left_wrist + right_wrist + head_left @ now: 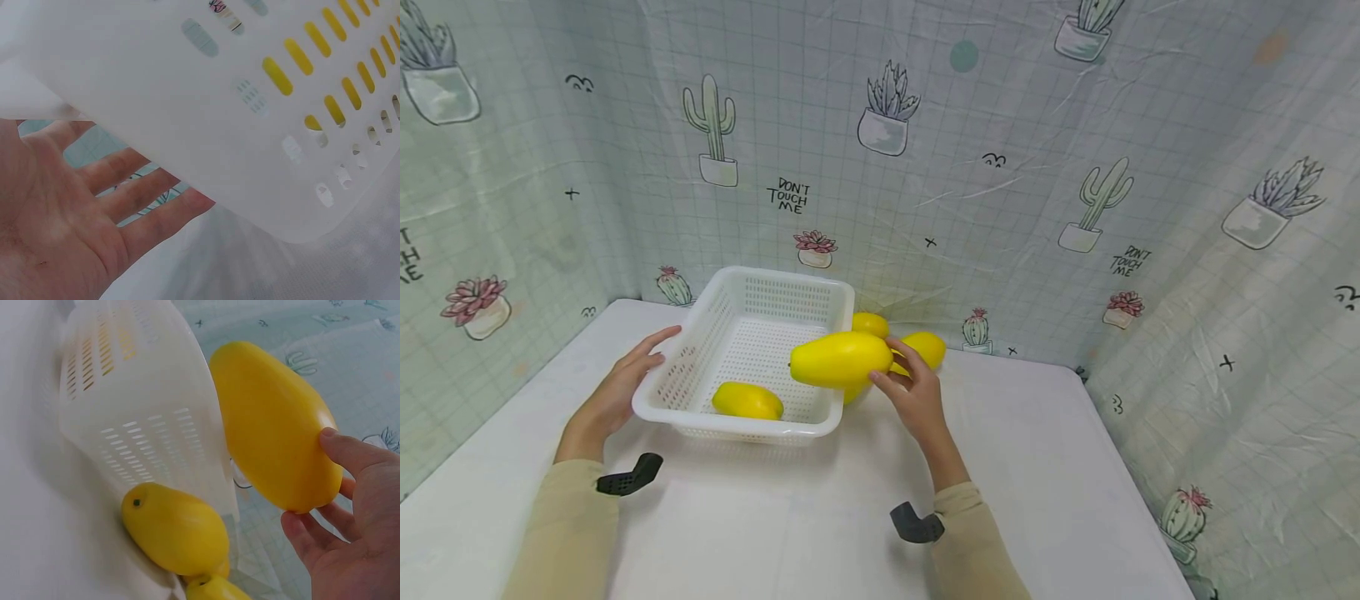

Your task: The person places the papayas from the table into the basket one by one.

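My right hand (919,400) grips a large yellow papaya (837,359) by its end, thumb on one side and fingers on the other. The fruit hangs over the right rim of a white perforated plastic basket (737,427). Inside the basket, near the front, lies another papaya (748,401). At the basket's left side is my left hand (612,398), its fingers extended along the outer wall. In the left wrist view those fingers (156,215) reach beneath the basket's edge, tips partly hidden. The right wrist view shows the held papaya (269,425) with fingertips around its lower end.
Several more yellow papayas lie right of the basket, among them one at the back (870,323) and one farther right (927,347). All stands on a white-covered table (1037,467). A cactus-print curtain (925,200) hangs behind and along both sides.
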Demonstrator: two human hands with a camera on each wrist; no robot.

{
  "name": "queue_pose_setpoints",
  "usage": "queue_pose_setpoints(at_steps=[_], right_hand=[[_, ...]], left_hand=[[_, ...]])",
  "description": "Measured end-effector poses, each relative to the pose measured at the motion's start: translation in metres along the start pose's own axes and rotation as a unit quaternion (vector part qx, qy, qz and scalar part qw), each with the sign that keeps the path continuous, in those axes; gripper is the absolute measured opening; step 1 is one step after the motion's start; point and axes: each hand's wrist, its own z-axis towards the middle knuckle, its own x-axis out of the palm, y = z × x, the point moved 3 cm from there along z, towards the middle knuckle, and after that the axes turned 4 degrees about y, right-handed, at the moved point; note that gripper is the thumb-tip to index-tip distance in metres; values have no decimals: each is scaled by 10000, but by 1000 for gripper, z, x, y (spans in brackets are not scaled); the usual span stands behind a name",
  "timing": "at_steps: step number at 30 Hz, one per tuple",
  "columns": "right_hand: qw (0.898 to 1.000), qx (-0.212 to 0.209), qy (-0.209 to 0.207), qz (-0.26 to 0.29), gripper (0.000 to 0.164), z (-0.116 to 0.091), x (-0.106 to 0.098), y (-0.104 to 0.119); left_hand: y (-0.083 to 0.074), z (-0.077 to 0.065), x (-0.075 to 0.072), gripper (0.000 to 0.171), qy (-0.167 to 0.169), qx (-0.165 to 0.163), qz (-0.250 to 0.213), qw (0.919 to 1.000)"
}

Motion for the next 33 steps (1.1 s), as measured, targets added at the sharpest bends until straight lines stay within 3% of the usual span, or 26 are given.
queue_pose_setpoints(at_steps=[14,21,28,33], right_hand=[[9999,102,86,-25,56,2,5,1],[9997,59,235,55,55,-8,5,36],[9997,0,252,5,54,-6,8,33],[9998,88,179,-10,54,1,10,11]], left_hand=[[0,0,0,53,85,63,-79,9999],[-1,0,-1,53,31,10,-40,10000],[0,0,-1,53,19,-26,-45,10000],[0,0,-1,53,33,-22,-85,10000]])
